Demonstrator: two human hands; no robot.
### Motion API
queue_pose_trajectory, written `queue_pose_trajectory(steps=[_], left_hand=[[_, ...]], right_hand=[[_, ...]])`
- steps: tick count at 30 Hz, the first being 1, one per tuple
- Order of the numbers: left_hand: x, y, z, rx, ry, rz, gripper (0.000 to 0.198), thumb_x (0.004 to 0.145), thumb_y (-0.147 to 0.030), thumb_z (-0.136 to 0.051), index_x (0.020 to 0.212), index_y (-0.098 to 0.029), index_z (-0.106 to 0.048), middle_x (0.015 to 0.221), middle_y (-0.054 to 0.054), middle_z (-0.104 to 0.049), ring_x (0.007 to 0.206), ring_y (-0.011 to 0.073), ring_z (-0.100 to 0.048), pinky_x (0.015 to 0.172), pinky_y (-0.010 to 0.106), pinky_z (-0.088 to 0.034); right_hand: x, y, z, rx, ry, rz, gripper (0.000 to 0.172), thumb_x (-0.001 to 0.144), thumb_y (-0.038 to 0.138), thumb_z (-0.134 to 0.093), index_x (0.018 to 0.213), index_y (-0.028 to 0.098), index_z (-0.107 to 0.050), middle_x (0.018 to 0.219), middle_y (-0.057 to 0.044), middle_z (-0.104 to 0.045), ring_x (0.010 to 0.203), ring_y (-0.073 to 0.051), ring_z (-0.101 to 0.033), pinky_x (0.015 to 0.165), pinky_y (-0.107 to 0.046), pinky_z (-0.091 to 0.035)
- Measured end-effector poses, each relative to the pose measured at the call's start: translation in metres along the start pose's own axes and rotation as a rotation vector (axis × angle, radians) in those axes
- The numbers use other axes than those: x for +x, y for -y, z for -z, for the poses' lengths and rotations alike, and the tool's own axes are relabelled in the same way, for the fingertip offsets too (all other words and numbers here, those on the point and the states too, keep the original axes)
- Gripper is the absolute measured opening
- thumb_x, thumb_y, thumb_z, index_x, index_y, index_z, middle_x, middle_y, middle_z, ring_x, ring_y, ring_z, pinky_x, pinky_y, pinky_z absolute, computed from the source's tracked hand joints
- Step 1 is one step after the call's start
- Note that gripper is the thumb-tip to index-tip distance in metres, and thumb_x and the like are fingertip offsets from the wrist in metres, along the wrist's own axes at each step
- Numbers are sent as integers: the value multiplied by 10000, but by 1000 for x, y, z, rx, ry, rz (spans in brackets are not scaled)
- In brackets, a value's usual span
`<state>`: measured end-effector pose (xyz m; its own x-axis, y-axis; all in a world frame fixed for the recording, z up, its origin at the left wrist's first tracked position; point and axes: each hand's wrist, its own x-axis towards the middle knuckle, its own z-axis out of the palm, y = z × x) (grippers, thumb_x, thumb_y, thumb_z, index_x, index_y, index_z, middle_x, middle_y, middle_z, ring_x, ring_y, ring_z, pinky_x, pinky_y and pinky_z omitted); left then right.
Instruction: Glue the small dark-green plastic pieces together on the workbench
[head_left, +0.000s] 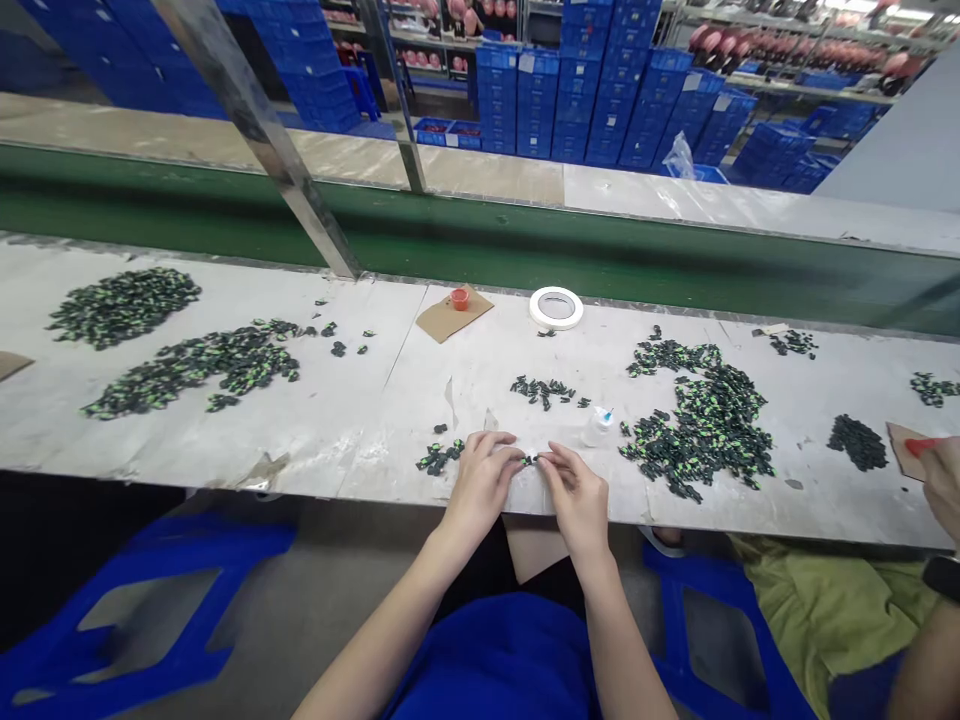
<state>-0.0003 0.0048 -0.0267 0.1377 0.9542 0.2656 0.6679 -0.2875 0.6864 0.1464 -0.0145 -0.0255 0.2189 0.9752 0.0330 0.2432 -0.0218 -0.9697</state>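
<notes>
My left hand (484, 472) pinches a small black part with a green mark (526, 461) near the front edge of the white table. Facing it, my right hand (574, 487) is closed at the fingertips on a tiny dark piece (535, 458), which meets or nearly meets the first part. The exact kind of either piece is too small to make out. Just left of my left hand lies a little group of black-and-green parts (439, 457). Beyond my hands is a loose scatter of small black pieces (544, 390). A small clear bottle with a blue tip (600, 424) stands beyond my right hand.
Heaps of black-and-green parts lie at right (716, 420) and left (124, 305). A white tape roll (556, 308) and cardboard with a red cap (460, 298) sit farther back. A metal post (262, 140) rises from the table. At far right is a co-worker's hand (943, 480).
</notes>
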Motion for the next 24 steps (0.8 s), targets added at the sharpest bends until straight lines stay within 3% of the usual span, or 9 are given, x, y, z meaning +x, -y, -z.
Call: queue_pose_trajectory(steps=[7, 14, 24], left_hand=[[4, 1, -2, -171, 42, 6, 188, 842, -55, -529, 842, -206, -641, 829, 37, -658, 889, 210, -576, 790, 345, -518], [7, 0, 15, -457, 191, 176, 105, 824, -191, -590, 861, -193, -688, 903, 52, -659, 877, 186, -649, 840, 337, -527], [15, -13, 35, -438, 294, 190, 115, 807, -247, -623, 853, -207, -721, 886, 50, -710, 905, 203, -655, 862, 337, -507]], right_hand=[[5, 1, 1, -39, 77, -7, 366, 781, 443, -643, 1019, 171, -698, 871, -93, -761, 763, -247, -738, 723, -379, -619], [9, 11, 13, 16, 189, 17, 347, 773, 400, -676, 1029, 166, -684, 855, -76, -765, 792, -227, -740, 777, -366, -616], [16, 23, 23, 8, 307, -32, 361, 742, 365, -696, 1043, 167, -678, 800, -55, -763, 774, -220, -738, 750, -358, -619]])
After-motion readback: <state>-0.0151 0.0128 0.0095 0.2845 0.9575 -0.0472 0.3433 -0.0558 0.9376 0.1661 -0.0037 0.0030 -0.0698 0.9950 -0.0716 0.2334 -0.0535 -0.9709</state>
